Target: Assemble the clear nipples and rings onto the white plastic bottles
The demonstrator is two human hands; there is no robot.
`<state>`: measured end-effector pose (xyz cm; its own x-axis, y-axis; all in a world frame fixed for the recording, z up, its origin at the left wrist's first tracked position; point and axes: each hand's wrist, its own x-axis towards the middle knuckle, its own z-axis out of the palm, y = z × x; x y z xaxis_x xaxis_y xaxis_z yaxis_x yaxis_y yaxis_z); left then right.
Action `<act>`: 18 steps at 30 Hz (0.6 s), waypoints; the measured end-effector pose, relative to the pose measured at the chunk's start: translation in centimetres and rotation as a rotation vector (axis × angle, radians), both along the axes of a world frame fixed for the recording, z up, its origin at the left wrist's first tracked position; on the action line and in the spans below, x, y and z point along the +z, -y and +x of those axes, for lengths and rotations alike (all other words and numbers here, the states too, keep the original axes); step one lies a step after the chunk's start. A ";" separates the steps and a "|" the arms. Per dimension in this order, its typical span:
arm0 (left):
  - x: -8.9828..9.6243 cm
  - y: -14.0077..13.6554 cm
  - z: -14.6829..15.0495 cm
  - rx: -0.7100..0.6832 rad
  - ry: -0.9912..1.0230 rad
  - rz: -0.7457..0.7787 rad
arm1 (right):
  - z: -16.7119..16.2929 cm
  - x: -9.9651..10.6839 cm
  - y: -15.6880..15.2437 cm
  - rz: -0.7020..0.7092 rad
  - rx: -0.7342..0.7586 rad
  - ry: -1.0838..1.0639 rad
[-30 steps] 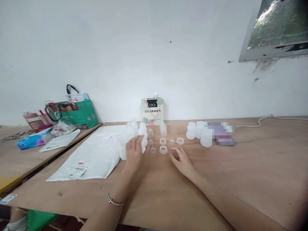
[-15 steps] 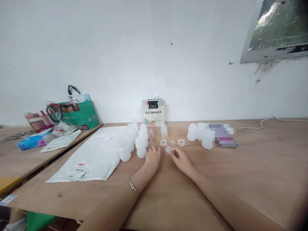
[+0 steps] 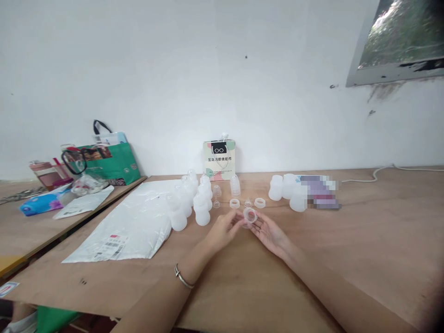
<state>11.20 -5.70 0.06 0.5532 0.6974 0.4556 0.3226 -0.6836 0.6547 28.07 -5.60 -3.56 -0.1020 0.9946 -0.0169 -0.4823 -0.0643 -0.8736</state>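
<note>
Above the middle of the table, my right hand [image 3: 272,235] grips a translucent bottle collar ring [image 3: 250,215] between thumb and fingers, its round opening facing me. My left hand [image 3: 225,228] is closed against the ring's left side. Its fingertips pinch a small clear piece just under the ring, too blurred to name. Just behind lie two loose collar rings, one on the left [image 3: 234,203] and one on the right [image 3: 260,203], with a clear bottle nipple [image 3: 248,203] between them. Another nipple [image 3: 216,203] stands further left, in front of a clear dome cap [image 3: 217,190].
Several capped white baby bottles [image 3: 178,217] stand in rows at left, beside a white plastic mailer [image 3: 114,231]. A clear-topped piece [image 3: 235,186] stands before a paper bag [image 3: 219,162]. Uncapped bottles [image 3: 298,202] and a purple package [image 3: 321,192] are at right. A cable [image 3: 374,175] runs behind.
My left hand has moved right from near the left nipple to meet my right hand. The collar ring has been raised and turned to face me.
</note>
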 end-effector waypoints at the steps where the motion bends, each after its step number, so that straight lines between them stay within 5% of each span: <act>1: -0.2 0.0 0.1 -0.005 0.001 0.016 | -0.1 0.0 0.1 -0.001 0.026 -0.014; 9: -1.9 -1.5 -0.1 0.279 -0.197 0.323 | -1.4 0.5 1.5 -0.142 0.293 -0.223; 18: -1.2 -1.0 0.0 0.257 -0.009 0.220 | -1.5 0.7 1.8 -0.098 0.282 -0.281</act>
